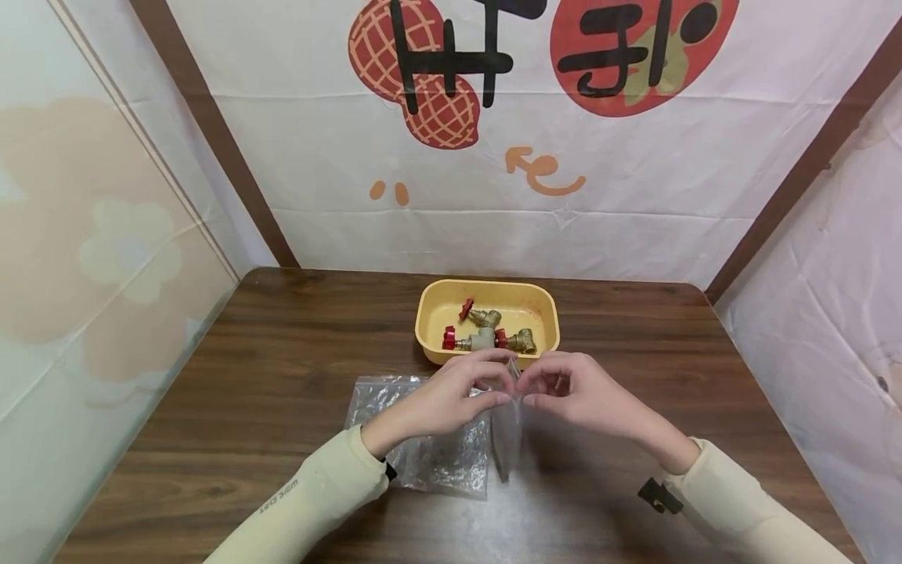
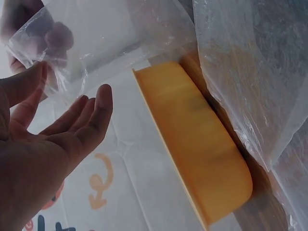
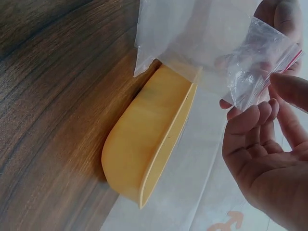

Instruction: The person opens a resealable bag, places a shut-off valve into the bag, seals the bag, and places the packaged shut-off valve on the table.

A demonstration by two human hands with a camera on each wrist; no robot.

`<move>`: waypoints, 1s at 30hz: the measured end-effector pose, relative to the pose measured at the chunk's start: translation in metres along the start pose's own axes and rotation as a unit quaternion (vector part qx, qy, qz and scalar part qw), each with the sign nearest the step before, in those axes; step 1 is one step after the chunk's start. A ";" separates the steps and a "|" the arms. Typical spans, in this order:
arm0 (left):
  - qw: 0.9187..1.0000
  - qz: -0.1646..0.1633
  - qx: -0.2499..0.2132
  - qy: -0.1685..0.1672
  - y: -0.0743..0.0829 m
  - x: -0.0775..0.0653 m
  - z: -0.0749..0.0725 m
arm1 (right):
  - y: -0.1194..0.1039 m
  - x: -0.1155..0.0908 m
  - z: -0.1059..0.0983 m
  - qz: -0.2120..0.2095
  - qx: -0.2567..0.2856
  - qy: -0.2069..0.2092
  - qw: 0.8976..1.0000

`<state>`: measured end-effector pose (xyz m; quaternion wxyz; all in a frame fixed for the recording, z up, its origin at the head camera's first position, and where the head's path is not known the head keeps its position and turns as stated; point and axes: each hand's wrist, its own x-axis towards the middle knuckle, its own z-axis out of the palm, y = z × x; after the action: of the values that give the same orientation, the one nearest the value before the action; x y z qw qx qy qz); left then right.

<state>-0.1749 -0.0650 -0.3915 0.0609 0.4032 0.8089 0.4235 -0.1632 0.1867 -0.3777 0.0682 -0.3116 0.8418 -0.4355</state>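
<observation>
The yellow tray (image 1: 539,313) shows its valves (image 1: 483,339) only in the head view; the clear bag (image 1: 509,442), upright before it, its red strip (image 3: 291,60) only at the right wrist. Left hand (image 1: 454,395) and right hand (image 1: 592,395) pinch the bag's top (left's other fingers extended).

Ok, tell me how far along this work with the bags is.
Done: one clear bag looks picked up. In hand: the left hand and right hand pinch it near its top edge; I can't tell whether it is open. Left, probably: filling it, since the three valves sit in the yellow tub. Another bag lies on the table.
</observation>
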 end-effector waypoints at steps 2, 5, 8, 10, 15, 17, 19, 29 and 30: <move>1.000 0.007 -0.003 -0.002 0.000 0.002 0.000 | 0.000 -0.001 0.001 -0.008 0.003 0.001 1.000; 1.000 0.011 -0.009 -0.007 0.000 0.003 -0.001 | 0.000 -0.002 0.001 -0.020 0.003 0.005 1.000; 1.000 0.002 -0.017 -0.007 0.001 0.002 -0.002 | 0.002 -0.002 0.001 -0.023 -0.001 0.005 1.000; 1.000 -0.001 -0.020 -0.005 0.002 0.001 -0.002 | 0.003 -0.003 0.001 -0.017 -0.004 0.004 1.000; 1.000 -0.012 -0.016 0.001 0.004 -0.001 -0.005 | 0.003 -0.005 -0.002 -0.008 -0.006 0.011 1.000; 1.000 -0.019 -0.014 0.001 0.003 -0.002 -0.006 | 0.004 -0.006 -0.002 -0.009 -0.007 0.016 1.000; 1.000 -0.020 -0.012 0.002 0.002 -0.002 -0.006 | 0.004 -0.007 -0.003 -0.012 -0.008 0.019 1.000; 0.999 -0.026 -0.035 0.001 0.001 -0.003 -0.005 | 0.003 -0.009 -0.003 -0.033 -0.029 0.019 0.999; 0.999 -0.025 -0.041 0.000 0.002 -0.002 -0.005 | 0.003 -0.009 -0.002 -0.038 -0.027 0.019 0.999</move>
<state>-0.1746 -0.0690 -0.3878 0.0884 0.3801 0.8008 0.4544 -0.1586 0.1944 -0.3799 0.0273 -0.3370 0.8421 -0.4202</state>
